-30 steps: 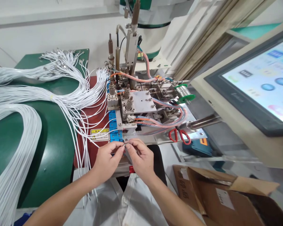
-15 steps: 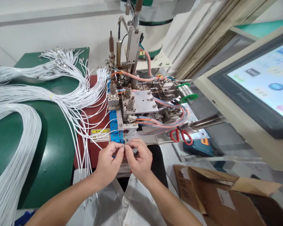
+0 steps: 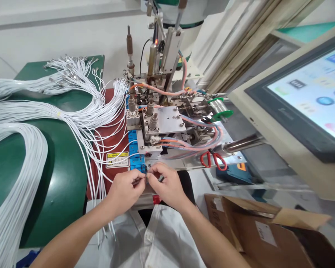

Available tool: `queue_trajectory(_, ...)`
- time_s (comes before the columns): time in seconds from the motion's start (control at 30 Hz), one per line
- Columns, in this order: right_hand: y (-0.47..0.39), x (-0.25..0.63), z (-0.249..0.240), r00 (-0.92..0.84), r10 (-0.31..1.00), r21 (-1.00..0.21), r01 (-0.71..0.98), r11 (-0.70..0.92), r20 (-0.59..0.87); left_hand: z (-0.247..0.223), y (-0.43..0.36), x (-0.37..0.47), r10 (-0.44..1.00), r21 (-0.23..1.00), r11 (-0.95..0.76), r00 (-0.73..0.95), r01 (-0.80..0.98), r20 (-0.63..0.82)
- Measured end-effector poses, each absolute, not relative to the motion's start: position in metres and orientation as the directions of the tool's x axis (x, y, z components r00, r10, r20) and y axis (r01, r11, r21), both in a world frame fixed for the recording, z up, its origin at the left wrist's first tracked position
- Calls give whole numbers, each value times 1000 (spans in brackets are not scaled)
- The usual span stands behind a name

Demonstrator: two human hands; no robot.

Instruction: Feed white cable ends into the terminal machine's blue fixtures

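A white cable [image 3: 108, 179] runs from the bundle into my left hand [image 3: 126, 189], whose thumb and fingers are closed on it near its end. Against those fingertips, my right hand [image 3: 167, 186] pinches at the cable's tip; the fine wires there are too small to make out clearly. Both hands are just in front of a row of blue cable holders [image 3: 136, 163] along the machine's left edge. Several white cables lead into these holders. Beside them, the metal clamp block [image 3: 167, 121] carries brown-topped cylinders.
Bundles of white cables [image 3: 30, 111] lie across a green table [image 3: 61, 186] at left. A solder wire spool [image 3: 219, 108] and red-handled scissors [image 3: 213, 160] are at the machine's right. A touch screen [image 3: 309, 93] overhangs the right side, above a cardboard box [image 3: 257, 230].
The machine's upright tool head has shifted right. My fingertips have moved slightly down, and my left hand has turned a little. A red part now shows below my hands.
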State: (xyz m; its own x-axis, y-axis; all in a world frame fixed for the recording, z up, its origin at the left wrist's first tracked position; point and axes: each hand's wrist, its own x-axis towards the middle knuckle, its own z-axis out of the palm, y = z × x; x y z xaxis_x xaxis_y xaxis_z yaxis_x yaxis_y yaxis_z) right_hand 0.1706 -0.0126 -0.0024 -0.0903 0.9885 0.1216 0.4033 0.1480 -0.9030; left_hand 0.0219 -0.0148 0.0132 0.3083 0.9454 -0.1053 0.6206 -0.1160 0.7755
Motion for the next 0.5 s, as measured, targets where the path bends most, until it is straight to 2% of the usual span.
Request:
queue_trajectory(0.1, -17, 159, -9, 85, 995, -967, 253, 37, 60, 6, -18, 25, 972, 864, 17, 195, 504, -133)
queue_trajectory(0.17, -20, 153, -11, 142, 981, -966, 239, 96, 133, 4, -20, 26, 976, 893, 63, 161, 446, -150)
queue_trajectory(0.23, -21, 151, -12, 165, 952, -934, 292, 204, 259, 3, -21, 27, 978, 910, 88, 137, 406, -155)
queue_trajectory(0.37, -19, 155, -13, 70, 895, -820, 437, 368, 440, 4, -21, 27, 973, 919, 134, 125, 371, -192)
queue_trajectory(0.5, -14, 165, -13, -127, 893, -747, 506, 432, 431, 7, -20, 25, 973, 875, 95, 141, 474, -182)
